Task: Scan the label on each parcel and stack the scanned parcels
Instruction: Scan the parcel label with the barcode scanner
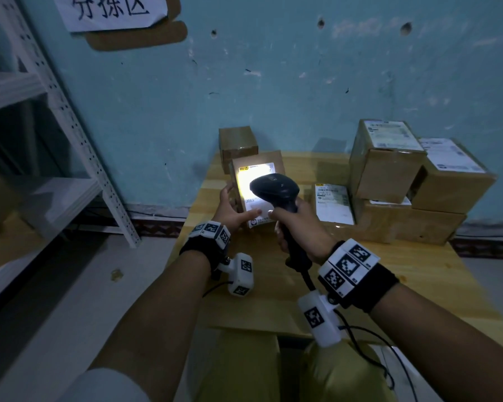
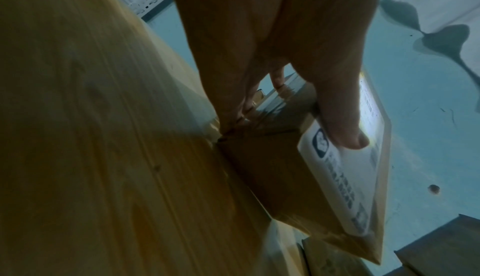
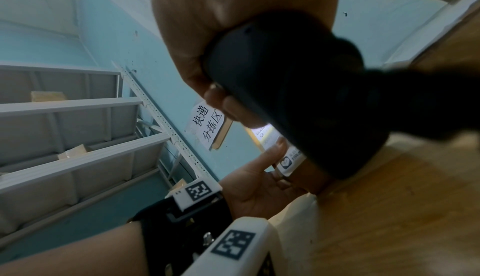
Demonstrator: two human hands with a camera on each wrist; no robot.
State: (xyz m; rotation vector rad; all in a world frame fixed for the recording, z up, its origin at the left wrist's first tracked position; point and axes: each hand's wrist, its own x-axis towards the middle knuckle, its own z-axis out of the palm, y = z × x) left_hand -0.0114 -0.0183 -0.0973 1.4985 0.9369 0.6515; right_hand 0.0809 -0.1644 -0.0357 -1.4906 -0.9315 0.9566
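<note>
A small cardboard parcel stands tilted on the wooden table, its white label facing me and lit bright. My left hand grips its left side, thumb pressed on the label. My right hand grips the handle of a black barcode scanner, whose head hovers just in front of the label. In the right wrist view the scanner fills the middle and the label shows beyond it. A stack of several labelled parcels stands at the right.
A flat labelled parcel lies between the held parcel and the stack. Another small box stands behind, against the blue wall. A white metal shelf rack is at the left. The scanner's cable trails toward my lap.
</note>
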